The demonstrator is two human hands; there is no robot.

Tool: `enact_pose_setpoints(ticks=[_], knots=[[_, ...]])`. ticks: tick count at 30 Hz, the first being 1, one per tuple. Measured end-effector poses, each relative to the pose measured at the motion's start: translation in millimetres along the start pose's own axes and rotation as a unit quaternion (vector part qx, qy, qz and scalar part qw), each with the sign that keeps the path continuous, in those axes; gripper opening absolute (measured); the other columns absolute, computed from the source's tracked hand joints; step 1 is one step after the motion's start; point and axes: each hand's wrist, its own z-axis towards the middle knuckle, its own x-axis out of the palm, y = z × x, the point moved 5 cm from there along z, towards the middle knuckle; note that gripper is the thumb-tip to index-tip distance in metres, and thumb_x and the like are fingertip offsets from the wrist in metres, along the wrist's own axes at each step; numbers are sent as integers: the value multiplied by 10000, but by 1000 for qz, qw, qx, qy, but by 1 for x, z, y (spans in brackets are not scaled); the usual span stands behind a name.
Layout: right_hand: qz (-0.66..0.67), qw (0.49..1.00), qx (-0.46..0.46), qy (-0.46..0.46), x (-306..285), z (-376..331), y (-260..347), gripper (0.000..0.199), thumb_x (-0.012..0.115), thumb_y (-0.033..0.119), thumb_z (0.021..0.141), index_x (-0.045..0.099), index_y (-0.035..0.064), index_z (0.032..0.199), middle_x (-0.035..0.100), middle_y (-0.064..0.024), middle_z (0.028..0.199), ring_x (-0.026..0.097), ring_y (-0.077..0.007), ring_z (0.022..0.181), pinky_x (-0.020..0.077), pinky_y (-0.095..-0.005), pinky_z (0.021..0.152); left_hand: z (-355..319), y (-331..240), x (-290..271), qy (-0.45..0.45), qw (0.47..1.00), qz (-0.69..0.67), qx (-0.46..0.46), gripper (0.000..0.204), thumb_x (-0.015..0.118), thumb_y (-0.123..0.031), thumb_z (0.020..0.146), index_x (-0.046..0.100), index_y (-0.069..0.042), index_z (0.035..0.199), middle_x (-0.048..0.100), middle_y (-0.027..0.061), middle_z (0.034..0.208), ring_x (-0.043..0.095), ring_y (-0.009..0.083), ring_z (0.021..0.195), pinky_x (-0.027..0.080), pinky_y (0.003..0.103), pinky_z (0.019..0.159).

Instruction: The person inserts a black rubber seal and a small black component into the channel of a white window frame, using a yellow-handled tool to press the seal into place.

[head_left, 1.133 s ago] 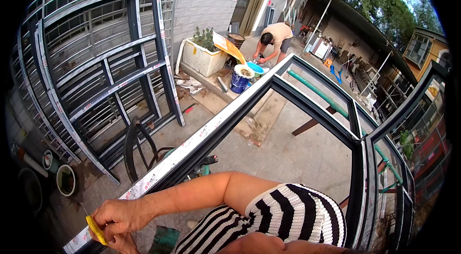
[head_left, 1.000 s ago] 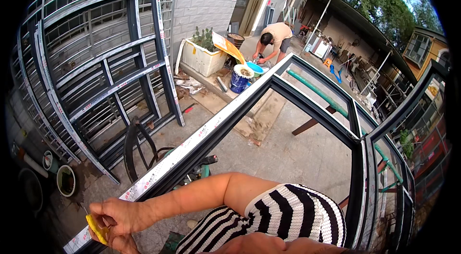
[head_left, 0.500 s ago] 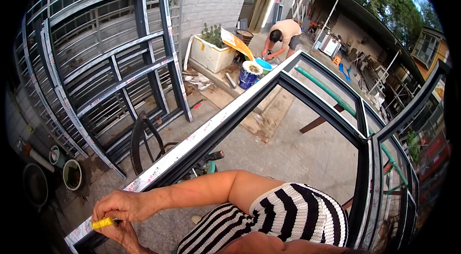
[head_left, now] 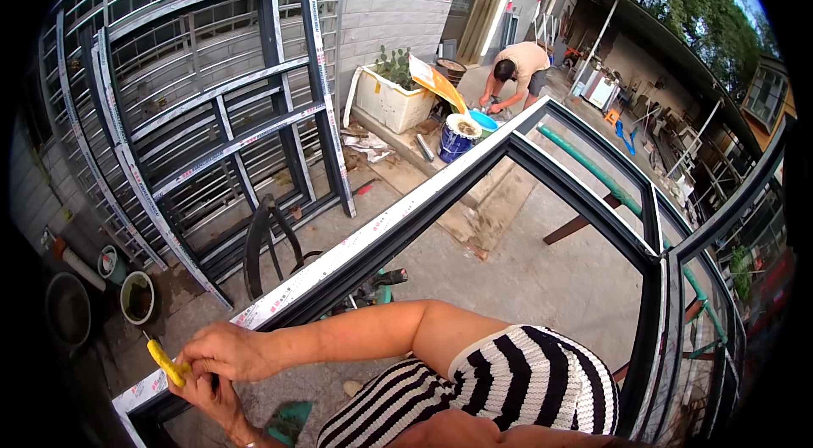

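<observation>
Yellow handle now aslant, hands together

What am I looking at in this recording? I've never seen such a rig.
There is no machine: these are a person's bare hands, seen from a fisheye camera on the head, which bends straight edges. The right hand reaches over from a black-and-white striped knit sleeve; the left hand is just below it. Between them is a slim tool with a yellow handle and thin metal tip; which fingers grip it is unclear. They meet at the lower-left end of a large dark frame with a white printed covering. Beyond it, someone in a beige top bends behind a round dark-blue bucket.
</observation>
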Motion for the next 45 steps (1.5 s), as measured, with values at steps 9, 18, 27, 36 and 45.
enact_pose_setpoints(ticks=[9,18,27,36,45], knots=[[139,989,39,-24,-8,-10,25,235,655,121,823,596,-17,1004,628,-154,852,621,-310,808,482,-375,726,-9,0,4,-39,998,46,-36,313,685,-231,853,656,-18,1079,665,82,1146,560,277,1161,275,451,1063],[59,998,9,7,-13,-2,11,162,664,82,781,651,-56,866,634,-131,809,619,-296,832,476,-387,728,-13,2,7,-42,998,26,-38,379,735,-182,817,629,4,1129,610,125,1201,516,331,1194,274,481,1069],[61,995,-62,-49,-12,0,13,154,664,57,783,630,-51,888,543,-140,885,590,-285,828,482,-367,712,-14,3,8,-13,999,8,-42,406,765,-84,791,619,4,1159,575,161,1224,463,386,1214,275,514,1063],[59,993,-83,-58,-17,-2,20,114,642,37,754,631,-61,812,602,-173,767,607,-345,758,467,-385,651,-6,-6,5,1,999,35,-10,381,753,-119,786,627,9,1121,577,177,1194,477,391,1195,268,520,1055],[86,990,-100,-46,-9,-2,-3,123,600,49,784,607,-74,787,616,-189,709,629,-318,652,472,-375,585,-14,2,7,5,998,52,23,238,707,-110,841,659,27,1029,633,173,1101,550,381,1084,312,517,1018]])
